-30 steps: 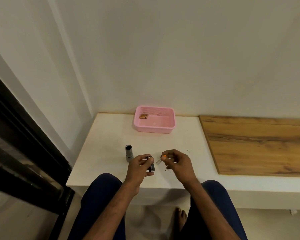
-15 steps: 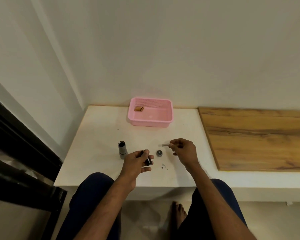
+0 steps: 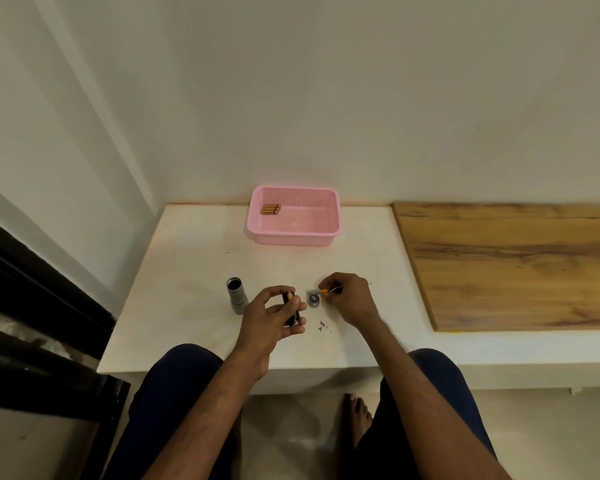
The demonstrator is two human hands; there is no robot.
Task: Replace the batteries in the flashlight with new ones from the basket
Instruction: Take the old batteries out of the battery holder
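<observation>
Left hand (image 3: pixel 267 323): the fingers and thumb are curled round a black battery holder (image 3: pixel 291 311), which is held just above the white table (image 3: pixel 187 289) with its long axis pointing away from the person. The upper end of the holder shows between the thumb and the fingertips.

Right hand (image 3: pixel 352 299): the thumb and fingertips pinch a small battery (image 3: pixel 324 291) with an orange end. The orange end points toward the left-hand grip. The other fingers are bent low over the table.

Positions relative to the grips:
- A round dark end cap (image 3: pixel 313 299) lies on the table between the two grips, directly under the orange end of the pinched battery. Whether the battery touches the cap cannot be told.
- The grey flashlight body (image 3: pixel 237 296) stands upright on the table, open end up, just left of the left-hand grip and apart from it.
- The pink basket (image 3: pixel 326 237) sits beyond both grips, against the wall. The spare batteries (image 3: pixel 270 209) lie side by side in its far left corner, well apart from both hands.
- A few dark specks (image 3: pixel 323 326) lie on the table on the near side of the right-hand grip.
- A wooden board (image 3: pixel 516 265) lies to the right of the right-hand grip, well apart from it.
</observation>
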